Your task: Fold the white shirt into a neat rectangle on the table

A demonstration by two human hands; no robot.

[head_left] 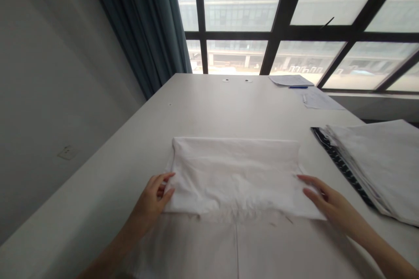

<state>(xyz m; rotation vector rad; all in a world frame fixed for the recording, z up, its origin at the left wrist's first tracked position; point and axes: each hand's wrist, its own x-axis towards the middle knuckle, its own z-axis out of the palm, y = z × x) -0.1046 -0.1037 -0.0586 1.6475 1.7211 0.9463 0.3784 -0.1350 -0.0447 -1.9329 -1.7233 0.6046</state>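
A white cloth (235,174), folded into a wide rectangle, lies flat on the white table (209,104) in front of me. My left hand (153,200) rests at the cloth's near left corner, thumb and fingers touching its edge. My right hand (322,198) lies at the near right edge, fingers extended flat on the fabric. Neither hand visibly lifts the cloth.
A stack of folded white fabric with a dark patterned piece under it (369,161) lies at the right. Papers (291,80) and a blue pen (298,87) lie at the far edge by the window. A teal curtain (144,26) hangs far left.
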